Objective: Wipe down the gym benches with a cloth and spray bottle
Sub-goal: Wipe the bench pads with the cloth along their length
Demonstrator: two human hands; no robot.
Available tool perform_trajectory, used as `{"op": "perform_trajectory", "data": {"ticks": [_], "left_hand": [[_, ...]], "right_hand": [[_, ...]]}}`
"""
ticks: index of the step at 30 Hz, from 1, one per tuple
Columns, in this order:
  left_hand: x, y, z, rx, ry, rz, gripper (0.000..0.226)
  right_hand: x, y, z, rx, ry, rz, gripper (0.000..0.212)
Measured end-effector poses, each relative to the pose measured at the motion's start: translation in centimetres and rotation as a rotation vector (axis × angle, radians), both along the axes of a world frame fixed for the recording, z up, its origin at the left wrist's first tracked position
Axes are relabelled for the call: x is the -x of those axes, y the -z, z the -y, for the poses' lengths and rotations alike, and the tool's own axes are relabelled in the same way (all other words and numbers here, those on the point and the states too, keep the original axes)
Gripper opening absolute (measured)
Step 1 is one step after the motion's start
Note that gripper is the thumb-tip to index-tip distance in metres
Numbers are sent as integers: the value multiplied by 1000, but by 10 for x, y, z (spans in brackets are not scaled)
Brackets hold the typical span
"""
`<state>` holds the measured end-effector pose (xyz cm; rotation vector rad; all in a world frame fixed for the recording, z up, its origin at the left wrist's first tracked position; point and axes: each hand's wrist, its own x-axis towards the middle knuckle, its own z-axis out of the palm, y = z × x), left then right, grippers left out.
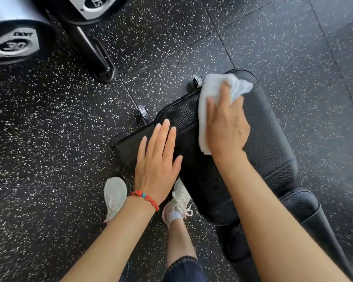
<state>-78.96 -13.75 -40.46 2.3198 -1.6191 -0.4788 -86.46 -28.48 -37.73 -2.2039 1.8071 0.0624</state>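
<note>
A black padded gym bench [269, 143] runs from the centre toward the lower right. My right hand [226, 127] lies flat on a white cloth [207, 110] and presses it onto the far end of the pad, fingers straight. My left hand [157, 159] rests flat on the bench's near left edge with fingers extended, a red bead bracelet on its wrist. No spray bottle is in view.
Black speckled rubber floor [49, 139] surrounds the bench. Two dumbbell ends [14, 43] and a dark rack leg [94, 49] stand at the upper left. Bench wheels [144, 112] stick out at the far end. My white shoes [115, 196] stand beside the bench.
</note>
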Motion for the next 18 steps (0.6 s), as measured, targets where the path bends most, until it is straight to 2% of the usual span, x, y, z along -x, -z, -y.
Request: {"op": "perform_trajectory", "data": {"ticks": [2,7,10,12,18], "left_hand": [[-2,2,-1,8,5,1,57],[-12,5,-5,24,67,15,58],[-21,7,-10,34,71,15,57],[-28,9,-13,38,78,14,57],[-50,10,-19,29,89,31,55]], "right_hand": [[-6,4,7,112,-19,-47,52],[-1,2,-36,194,-22,-21,48],[-2,2,-46,24,12,-21,49],[-11,3,-50,80,20,-30,50],[-24,13,-58,270,-311,-11,42]]}}
